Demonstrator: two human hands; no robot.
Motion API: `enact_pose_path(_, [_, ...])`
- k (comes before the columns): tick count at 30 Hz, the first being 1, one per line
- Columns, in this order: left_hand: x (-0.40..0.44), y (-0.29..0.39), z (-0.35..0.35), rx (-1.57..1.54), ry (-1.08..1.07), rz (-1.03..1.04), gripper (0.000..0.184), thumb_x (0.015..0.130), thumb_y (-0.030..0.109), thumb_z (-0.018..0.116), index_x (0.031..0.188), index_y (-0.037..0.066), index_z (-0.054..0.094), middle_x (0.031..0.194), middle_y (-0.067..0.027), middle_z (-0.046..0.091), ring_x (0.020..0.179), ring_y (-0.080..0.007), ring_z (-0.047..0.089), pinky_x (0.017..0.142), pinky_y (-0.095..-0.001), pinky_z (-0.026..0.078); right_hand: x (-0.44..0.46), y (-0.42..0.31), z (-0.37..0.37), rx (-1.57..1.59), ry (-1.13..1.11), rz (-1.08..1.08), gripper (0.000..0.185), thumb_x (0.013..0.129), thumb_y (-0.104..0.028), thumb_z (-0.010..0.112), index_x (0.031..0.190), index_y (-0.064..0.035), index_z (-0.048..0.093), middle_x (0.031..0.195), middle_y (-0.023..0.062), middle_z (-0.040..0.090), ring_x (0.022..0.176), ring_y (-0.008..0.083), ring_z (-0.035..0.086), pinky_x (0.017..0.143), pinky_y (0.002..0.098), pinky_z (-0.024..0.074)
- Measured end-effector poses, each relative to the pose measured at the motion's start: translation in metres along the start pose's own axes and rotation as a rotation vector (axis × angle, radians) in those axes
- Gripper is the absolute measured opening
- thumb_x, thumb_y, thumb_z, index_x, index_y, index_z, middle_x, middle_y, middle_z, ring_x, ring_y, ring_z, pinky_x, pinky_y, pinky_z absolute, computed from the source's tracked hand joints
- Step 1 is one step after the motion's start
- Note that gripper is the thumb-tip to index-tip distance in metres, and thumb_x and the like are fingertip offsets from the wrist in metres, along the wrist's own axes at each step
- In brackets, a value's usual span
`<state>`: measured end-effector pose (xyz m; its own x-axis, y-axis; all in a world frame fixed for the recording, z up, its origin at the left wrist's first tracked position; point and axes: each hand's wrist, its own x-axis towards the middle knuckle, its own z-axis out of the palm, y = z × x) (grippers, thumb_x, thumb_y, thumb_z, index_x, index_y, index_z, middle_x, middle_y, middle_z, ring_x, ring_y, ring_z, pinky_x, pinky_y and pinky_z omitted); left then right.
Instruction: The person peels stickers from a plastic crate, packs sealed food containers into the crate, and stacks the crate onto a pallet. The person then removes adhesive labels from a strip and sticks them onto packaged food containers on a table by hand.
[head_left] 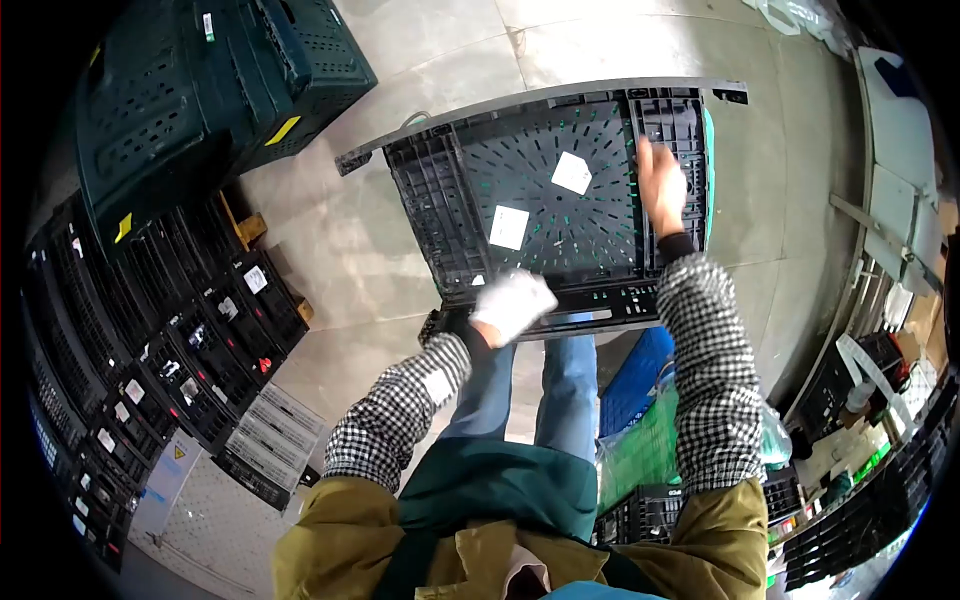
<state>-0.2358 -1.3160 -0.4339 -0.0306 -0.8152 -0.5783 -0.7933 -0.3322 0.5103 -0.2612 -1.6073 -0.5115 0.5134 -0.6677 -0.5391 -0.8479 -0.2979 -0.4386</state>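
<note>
Left hand [517, 303]: gloved (blurred), grip unclear
Right hand [662, 188]: apart from it, grip unclear
Black crate [430, 205]: beneath both

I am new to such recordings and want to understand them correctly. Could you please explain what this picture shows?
No machine works here: these are one person's own hands, seen by a head-worn camera looking forward and down. In front is a black plastic crate with white labels on its slotted panel. The right hand is at the crate's right side; the white-gloved left hand, blurred, is at its near edge. How firmly either grips is unclear. Dark green crates stand at upper left.
</note>
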Motion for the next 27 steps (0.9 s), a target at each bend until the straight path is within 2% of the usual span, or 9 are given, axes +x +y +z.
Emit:
enact_pose_path(3, [0.027,-0.068,0.073,-0.507,0.842,-0.905,0.041,0.083,0.033,0.064,0.111,0.004,0.056,0.099,-0.0173,0.058,0.094,-0.0309,0.058,0.082,-0.0379,0.047,-0.044,0.074,0.042,-0.405,0.248,-0.190,0.039,0.080,-0.035,0.067,0.099,-0.0037,0.052,0.094,0.0136,0.057,0.091,0.0316,0.058,0.074,0.0409,0.0489])
enact_pose_path(5, [0.039,-0.076,0.066,-0.495,0.741,-1.082,0.052,0.077,0.038,0.072,0.112,0.005,0.052,0.108,-0.0166,0.054,0.098,-0.0312,0.056,0.085,-0.0375,0.045,-0.048,0.088,0.051,-0.444,0.275,-0.273,0.044,0.077,-0.034,0.069,0.102,-0.0042,0.049,0.090,0.0125,0.054,0.089,0.0308,0.058,0.072,0.0407,0.0482])
enact_pose_path(8, [0.041,-0.093,0.085,-0.527,0.958,-1.109,0.055,0.071,0.032,0.077,0.112,0.004,0.052,0.107,-0.0134,0.053,0.098,-0.0295,0.055,0.086,-0.0366,0.045,-0.046,0.092,0.045,-0.414,0.195,-0.292,0.034,0.081,-0.029,0.064,0.096,-0.0036,0.048,0.089,0.0142,0.054,0.083,0.0344,0.058,0.071,0.0418,0.0479])
enact_pose_path(12, [0.033,-0.094,0.057,-0.476,0.533,-1.141,0.062,0.081,0.037,0.063,0.128,0.002,0.042,0.117,-0.0209,0.057,0.104,-0.0363,0.057,0.087,-0.0413,0.046,-0.065,0.089,-0.011,-0.339,0.154,-0.134,0.030,0.082,-0.022,0.059,0.100,-0.0011,0.047,0.089,0.0183,0.057,0.077,0.0389,0.059,0.068,0.0456,0.0483])
enact_pose_path(16, [0.005,-0.081,0.030,-0.543,0.471,-1.216,0.040,0.083,0.028,0.056,0.113,0.004,0.045,0.088,-0.0218,0.065,0.086,-0.0401,0.063,0.078,-0.0460,0.048,-0.058,0.124,-0.109,-0.078,0.272,-0.111,0.052,0.079,-0.021,0.068,0.121,-0.0009,0.046,0.089,0.0143,0.060,0.076,0.0347,0.060,0.066,0.0431,0.0483])
enact_pose_path(20, [-0.060,-0.093,0.030,-0.525,1.065,-1.337,0.034,0.081,0.013,0.058,0.114,0.007,0.049,0.099,-0.0180,0.063,0.091,-0.0354,0.061,0.084,-0.0447,0.046,-0.068,0.073,-0.110,-0.502,0.581,-0.591,0.058,0.073,-0.020,0.072,0.124,-0.0071,0.048,0.118,0.0093,0.053,0.112,0.0246,0.049,0.100,0.0464,0.0309])
enact_pose_path(22, [-0.085,-0.089,0.004,0.209,1.146,-1.053,0.043,0.079,0.014,0.060,0.120,0.004,0.048,0.112,-0.0181,0.058,0.108,-0.0332,0.053,0.093,-0.0449,0.039,-0.083,0.026,-0.100,-0.469,0.368,-0.761,0.059,0.070,-0.014,0.067,0.126,-0.0078,0.049,0.125,0.0099,0.052,0.117,0.0262,0.047,0.102,0.0473,0.0312])
enact_pose_path(24, [-0.069,-0.068,-0.057,0.080,0.722,-0.831,0.058,0.078,0.019,0.060,0.130,0.002,0.043,0.131,-0.0198,0.047,0.121,-0.0329,0.045,0.104,-0.0452,0.031,-0.090,0.010,-0.069,-0.529,0.183,-0.999,0.056,0.074,-0.013,0.066,0.126,-0.0057,0.048,0.131,0.0095,0.048,0.127,0.0274,0.041,0.106,0.0471,0.0286])
enact_pose_path(27, [-0.085,-0.130,-0.032,0.320,0.336,-0.505,0.055,0.085,0.016,0.047,0.138,0.002,0.037,0.141,-0.0206,0.036,0.134,-0.0326,0.031,0.112,-0.0466,0.019,-0.042,0.041,-0.102,-0.664,-0.235,-0.634,0.055,0.079,-0.009,0.049,0.133,-0.0013,0.043,0.143,0.0123,0.037,0.137,0.0294,0.028,0.112,0.0416,0.0237])
